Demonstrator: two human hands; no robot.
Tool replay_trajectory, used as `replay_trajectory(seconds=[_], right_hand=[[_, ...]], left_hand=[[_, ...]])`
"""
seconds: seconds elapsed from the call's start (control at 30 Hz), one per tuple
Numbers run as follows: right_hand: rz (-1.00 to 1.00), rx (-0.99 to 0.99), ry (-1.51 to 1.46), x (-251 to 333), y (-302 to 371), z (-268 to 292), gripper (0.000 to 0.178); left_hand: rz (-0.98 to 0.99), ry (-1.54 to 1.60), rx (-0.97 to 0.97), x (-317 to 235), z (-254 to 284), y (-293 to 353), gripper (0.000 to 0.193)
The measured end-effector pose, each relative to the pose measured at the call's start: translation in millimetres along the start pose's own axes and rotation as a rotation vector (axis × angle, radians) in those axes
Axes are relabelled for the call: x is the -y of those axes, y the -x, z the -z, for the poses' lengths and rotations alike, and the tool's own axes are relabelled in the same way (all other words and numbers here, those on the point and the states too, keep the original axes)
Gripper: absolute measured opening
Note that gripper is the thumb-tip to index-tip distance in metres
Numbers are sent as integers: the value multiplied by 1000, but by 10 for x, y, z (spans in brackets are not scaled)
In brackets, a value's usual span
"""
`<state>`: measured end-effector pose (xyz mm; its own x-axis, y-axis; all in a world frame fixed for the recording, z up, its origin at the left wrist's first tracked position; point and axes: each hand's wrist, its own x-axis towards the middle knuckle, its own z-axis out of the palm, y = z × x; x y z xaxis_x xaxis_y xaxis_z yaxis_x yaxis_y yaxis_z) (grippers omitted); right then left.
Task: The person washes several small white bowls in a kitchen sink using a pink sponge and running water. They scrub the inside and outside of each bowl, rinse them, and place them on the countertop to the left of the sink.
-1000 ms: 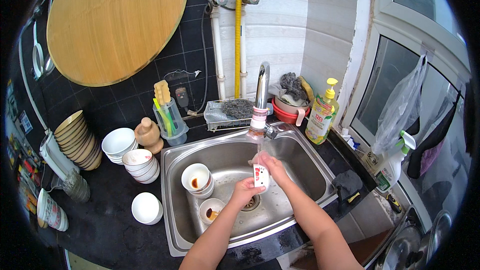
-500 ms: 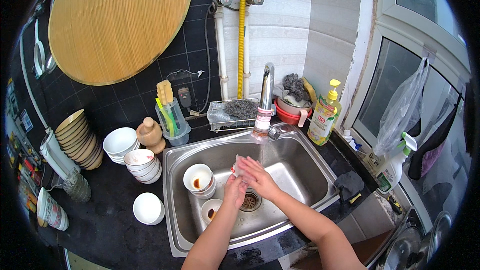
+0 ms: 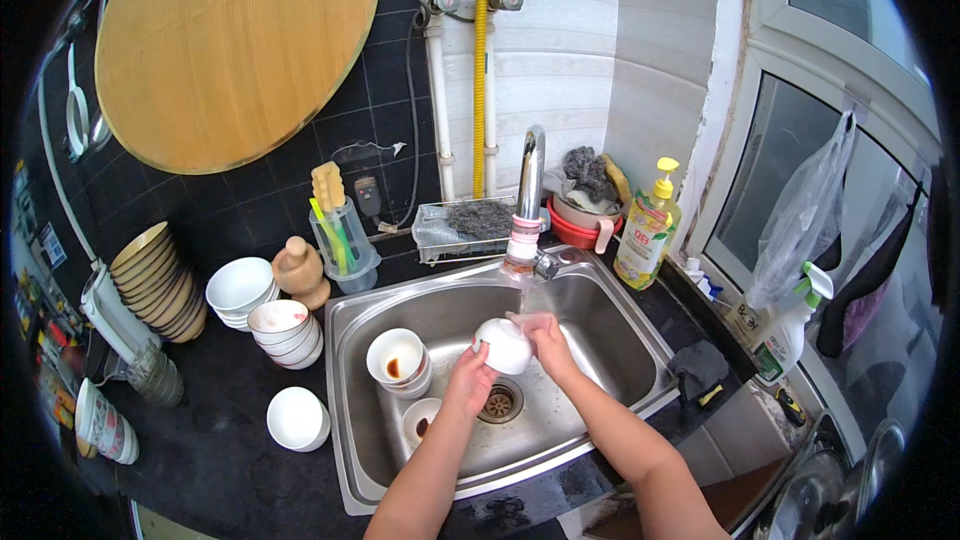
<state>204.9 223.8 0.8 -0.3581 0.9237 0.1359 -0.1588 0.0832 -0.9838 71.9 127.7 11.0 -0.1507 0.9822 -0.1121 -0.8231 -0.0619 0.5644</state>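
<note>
A white bowl (image 3: 503, 347) is held tilted over the metal sink (image 3: 345, 410), its rounded outside showing. My left hand (image 3: 468, 380) grips it from the left, thumb on the outer wall. My right hand (image 3: 545, 340) holds its right edge, fingers at the far rim, partly hidden. Water runs from the faucet (image 3: 531, 190) onto the far side of the bowl and my right fingers. Left of my hands, in the sink, stand stacked white bowls (image 3: 385, 350) with brown liquid in the top one. Another small bowl (image 3: 412, 420) with a dark residue sits nearer, partly behind my left forearm.
Left of the sink stand white bowls (image 3: 297, 418), more stacked bowls (image 3: 285, 335), a wooden mortar (image 3: 302, 275) and a utensil holder (image 3: 345, 250). Behind the sink are a wire rack (image 3: 465, 225) and a red basin (image 3: 575, 230). A yellow pump bottle (image 3: 648, 230) stands at the right corner.
The bowl has turned so its rounded outside shows, and my right hand has shifted right to its edge. Water now splashes at the bowl's far side.
</note>
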Motion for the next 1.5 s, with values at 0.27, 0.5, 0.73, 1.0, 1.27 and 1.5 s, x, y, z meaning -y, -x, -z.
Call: replay_trajectory(seconds=[0.27,0.5,0.73,1.0,1.27,1.5], right_hand=[[610,260,627,594,273,-218,29],[316,316,664,458,105,-69,26],[-352,40,158,274,3,162,35],[-392,299,490,144,32,138,47],[-900,731,1002,-284,93,451,27],[-484,589,868,-285,-58,361,31]], left_hand=[[-39,-375,98,130,54,-14,20],[62,-676,204,212,-31,40,19],[-70,-239,110,45,-196,103,30],[-169,-492,-44,124,49,-20,23],[-19,-208,75,131,-58,-4,28],[-8,-116,9,124,66,-47,31]])
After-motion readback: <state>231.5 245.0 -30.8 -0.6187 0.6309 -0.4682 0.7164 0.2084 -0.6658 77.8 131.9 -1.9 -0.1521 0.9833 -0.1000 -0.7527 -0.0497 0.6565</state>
